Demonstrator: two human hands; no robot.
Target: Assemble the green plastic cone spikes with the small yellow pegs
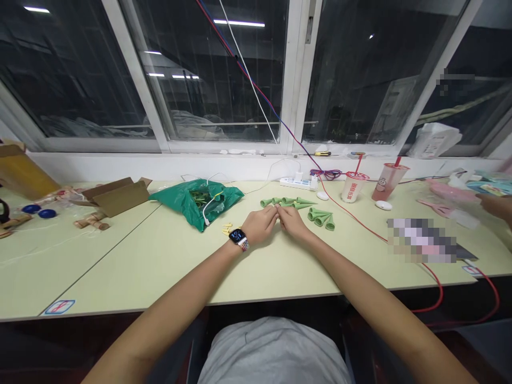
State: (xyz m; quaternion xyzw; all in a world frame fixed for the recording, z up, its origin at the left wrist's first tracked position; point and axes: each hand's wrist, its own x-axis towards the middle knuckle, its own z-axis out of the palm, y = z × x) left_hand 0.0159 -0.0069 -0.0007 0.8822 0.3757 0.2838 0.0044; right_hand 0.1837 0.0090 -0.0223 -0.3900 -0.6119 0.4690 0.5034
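Note:
My left hand (261, 224), with a watch (237, 236) on its wrist, meets my right hand (293, 221) over the table (276, 272). The fingers of both are closed and pressed together at the tips. Whatever they pinch is too small or too hidden to make out. Just behind the hands lies a row of green cones (288, 202). To the right of my right hand is a second small group of green cones (321, 217). Several small yellow pieces (227, 228) lie beside my left wrist.
An open green plastic bag (188, 205) with green pieces inside sits left of the hands. Two drink cups (353, 188) with straws and a power strip (298, 183) stand at the back. A red cable (352, 216) crosses the right side. At the far right another person's hand (496, 207) shows.

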